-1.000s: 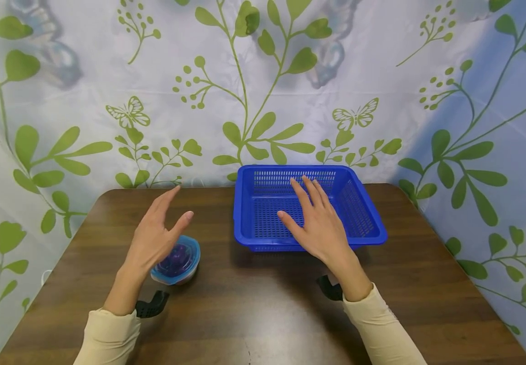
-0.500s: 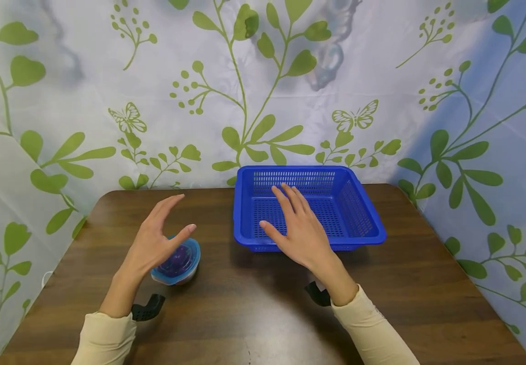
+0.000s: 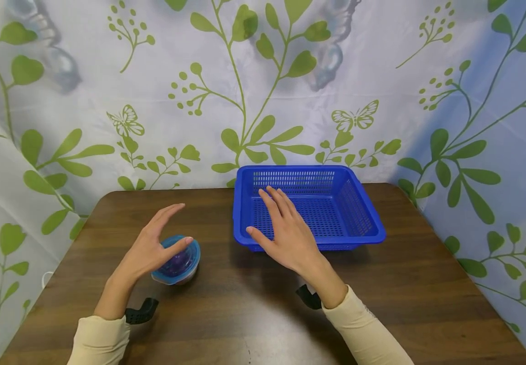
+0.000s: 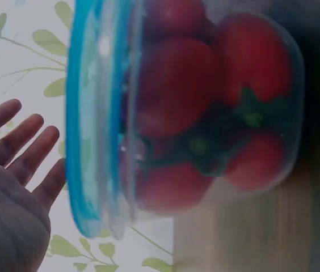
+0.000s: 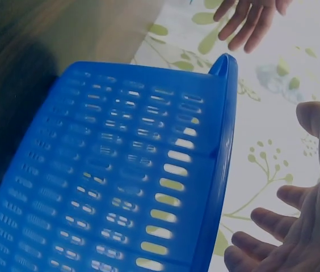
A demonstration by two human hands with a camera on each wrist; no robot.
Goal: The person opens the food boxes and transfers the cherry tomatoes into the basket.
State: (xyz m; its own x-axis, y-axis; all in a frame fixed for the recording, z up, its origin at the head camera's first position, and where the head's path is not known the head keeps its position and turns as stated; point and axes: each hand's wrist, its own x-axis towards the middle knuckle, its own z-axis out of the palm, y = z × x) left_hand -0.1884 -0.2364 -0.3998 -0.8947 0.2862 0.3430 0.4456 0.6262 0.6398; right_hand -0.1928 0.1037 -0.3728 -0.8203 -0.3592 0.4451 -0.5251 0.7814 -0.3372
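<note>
A clear lidded food container (image 3: 186,268) with a blue rim stands on the left of the table. In the left wrist view, red tomatoes (image 4: 177,85) with green stems show through its wall. My left hand (image 3: 146,251) hovers over the container's left side, fingers spread and apart from the thumb, holding nothing. A blue perforated plastic basket (image 3: 354,240) sits at the back, right of centre. My right hand (image 3: 288,241) is held above the basket's front left part with its fingers extended; in the right wrist view, a gap separates this hand (image 5: 296,226) from the rim.
Both things stand on a brown wooden table (image 3: 245,314). A white curtain (image 3: 153,76) with green leaf prints hangs close behind the table and along its sides. Each wrist carries a black mount (image 3: 142,310).
My right hand has shifted left across the basket. My left hand has sunk slightly and moved a little left, uncovering more of the container. Container and basket have stayed in place.
</note>
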